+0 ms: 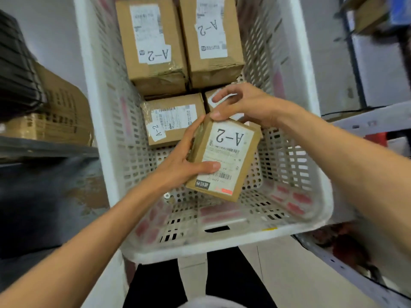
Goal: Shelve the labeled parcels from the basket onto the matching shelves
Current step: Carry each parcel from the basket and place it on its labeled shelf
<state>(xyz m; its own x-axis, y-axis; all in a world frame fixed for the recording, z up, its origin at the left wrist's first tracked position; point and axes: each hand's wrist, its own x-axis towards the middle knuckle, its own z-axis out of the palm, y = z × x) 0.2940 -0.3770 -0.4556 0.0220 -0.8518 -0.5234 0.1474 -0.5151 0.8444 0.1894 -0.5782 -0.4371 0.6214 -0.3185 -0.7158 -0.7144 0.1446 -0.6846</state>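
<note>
WAREHOUSE AISLE: A worker holds a small cardboard parcel (224, 156) marked "A-2" in both hands over the near half of a white perforated basket (222, 243). The left hand (178, 165) wraps the parcel's left edge, its grip clamped on the box with the thumb pressed across the shipping label. The right hand (244, 105) pinches the parcel's far top corner between thumb and fingers, its grip likewise closed on the box. The parcel is tilted, its printed label facing the camera.

Four more parcels sit toward the basket's far end. A far-left box (153, 45) and a far-right box (213, 41) stand side by side, both labelled "A-2". In front of them lies a medium parcel (173, 121) with an "A-2" sticker at one corner. Just beside it is a fourth box (208, 101), mostly hidden behind the right hand, its marking unreadable.

At left, a dark shelf (44, 150) carries a brown carton (60, 107) next to a stack of black ribbed items (17, 70). At right runs a grey metal shelving rail (367, 123). The worker's dark trouser legs (229, 283) show below the basket's near rim, above a tiled floor (278, 274).
</note>
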